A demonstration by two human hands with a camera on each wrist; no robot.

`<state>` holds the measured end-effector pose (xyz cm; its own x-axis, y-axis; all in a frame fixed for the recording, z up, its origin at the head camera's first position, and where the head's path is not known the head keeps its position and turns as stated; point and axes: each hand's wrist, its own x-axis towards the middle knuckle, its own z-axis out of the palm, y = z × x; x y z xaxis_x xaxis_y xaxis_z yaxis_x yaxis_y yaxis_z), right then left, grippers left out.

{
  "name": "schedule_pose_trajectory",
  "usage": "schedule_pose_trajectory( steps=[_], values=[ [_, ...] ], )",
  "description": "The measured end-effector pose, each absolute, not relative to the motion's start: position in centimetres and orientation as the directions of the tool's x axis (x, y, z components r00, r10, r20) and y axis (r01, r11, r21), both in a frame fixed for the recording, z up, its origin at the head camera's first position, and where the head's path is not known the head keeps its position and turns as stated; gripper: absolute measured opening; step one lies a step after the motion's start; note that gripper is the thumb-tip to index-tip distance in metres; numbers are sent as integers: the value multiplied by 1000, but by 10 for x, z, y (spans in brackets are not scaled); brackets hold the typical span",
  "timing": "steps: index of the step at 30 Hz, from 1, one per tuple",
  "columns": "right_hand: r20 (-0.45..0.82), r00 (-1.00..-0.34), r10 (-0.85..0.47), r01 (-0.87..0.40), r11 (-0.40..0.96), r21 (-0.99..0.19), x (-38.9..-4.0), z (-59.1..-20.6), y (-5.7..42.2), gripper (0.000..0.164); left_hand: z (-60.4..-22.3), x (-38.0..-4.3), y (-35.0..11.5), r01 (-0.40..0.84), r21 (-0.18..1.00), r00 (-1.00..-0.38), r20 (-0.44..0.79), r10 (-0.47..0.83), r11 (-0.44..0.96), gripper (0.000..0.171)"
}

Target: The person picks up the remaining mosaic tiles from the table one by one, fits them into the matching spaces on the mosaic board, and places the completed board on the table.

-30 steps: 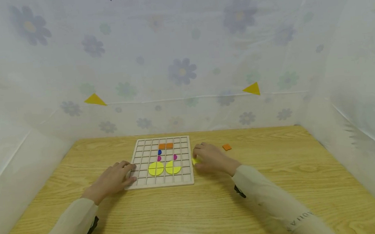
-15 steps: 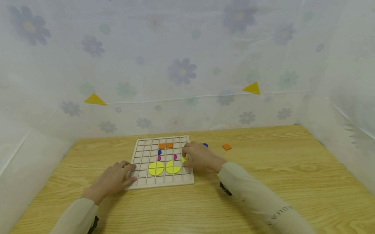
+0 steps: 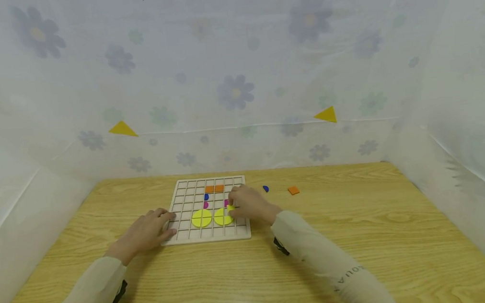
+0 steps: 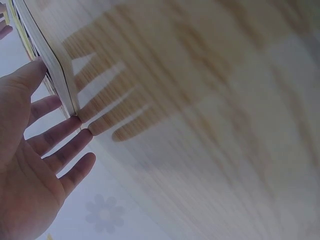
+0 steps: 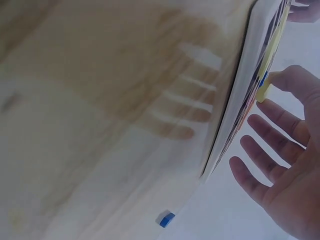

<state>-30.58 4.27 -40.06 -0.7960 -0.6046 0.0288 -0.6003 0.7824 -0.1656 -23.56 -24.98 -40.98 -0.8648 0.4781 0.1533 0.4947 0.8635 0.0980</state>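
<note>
A pale grid board (image 3: 185,236) lies flat on the table. My left hand (image 3: 147,231) rests at its left edge, fingers fairly straight; in the left wrist view the thumb and fingertips touch the rim. Over the board's right part, my right hand (image 3: 253,203) pinches a yellow tile (image 5: 265,89) between thumb and index finger, the other fingers loose. The tile is at the right yellow round shape (image 3: 221,217), partly hidden by the fingers. Left of it sits a full yellow disc (image 3: 201,218) of several tiles. Magenta half-rounds (image 3: 206,205), a blue half-round (image 3: 206,197) and orange squares (image 3: 214,189) lie above.
Right of the board, a loose blue half-round tile (image 3: 265,188) and an orange square tile (image 3: 293,191) lie on the wooden table (image 3: 219,278). White flower-patterned sheeting (image 3: 242,146) encloses the table at the back and sides.
My right hand has moved left from the table beside the board onto its right part, carrying the yellow tile. The loose blue half-round has come into sight. The left hand has stayed still.
</note>
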Motion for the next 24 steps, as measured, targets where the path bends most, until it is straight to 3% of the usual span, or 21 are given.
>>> schedule_pose_trajectory(
  steps=[24],
  values=[
    [36,-800,-599,-599,794,-108,-304,-403,33,21,-408,-236,-249,493,104,-867,140,478,864,42]
  ],
)
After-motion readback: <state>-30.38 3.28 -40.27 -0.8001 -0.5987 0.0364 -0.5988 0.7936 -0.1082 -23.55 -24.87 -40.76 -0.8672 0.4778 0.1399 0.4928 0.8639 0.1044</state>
